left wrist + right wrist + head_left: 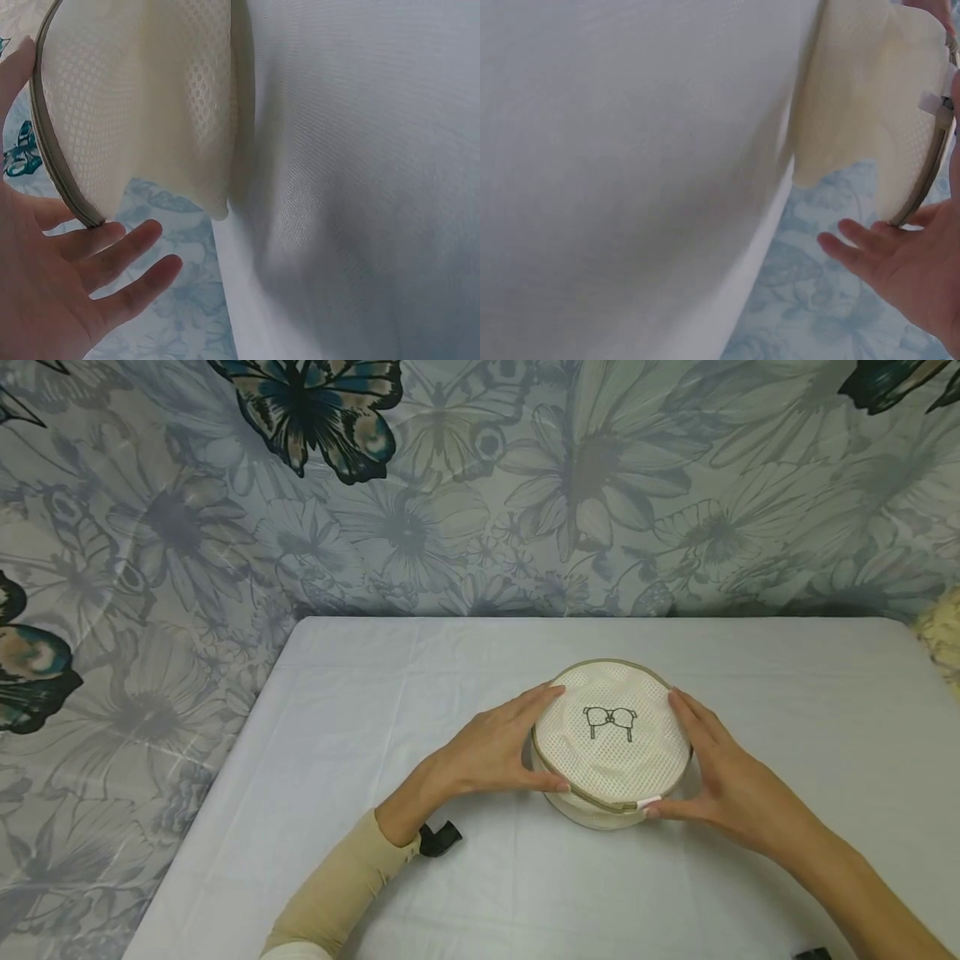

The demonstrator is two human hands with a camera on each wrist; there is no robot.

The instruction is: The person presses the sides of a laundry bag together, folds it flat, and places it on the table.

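A round cream mesh laundry bag (607,768) stands on the table, its lid printed with a dark outline like a pair of glasses. An olive zip runs round the lid's edge, and a small white tag (648,802) sits at the front. My left hand (483,756) grips the rim from the left, thumb in front and fingers behind. From the right, my right hand (731,785) holds the rim the same way, its thumb by the tag. In both wrist views the soft side wall (202,97) sags inward below the zip (930,169).
A white cloth covers the table (360,710). Behind and to the left hangs a grey floral curtain (450,527) with butterflies. Something pale yellow (941,631) lies beyond the right edge. A black strap (441,839) sticks out at the left wrist.
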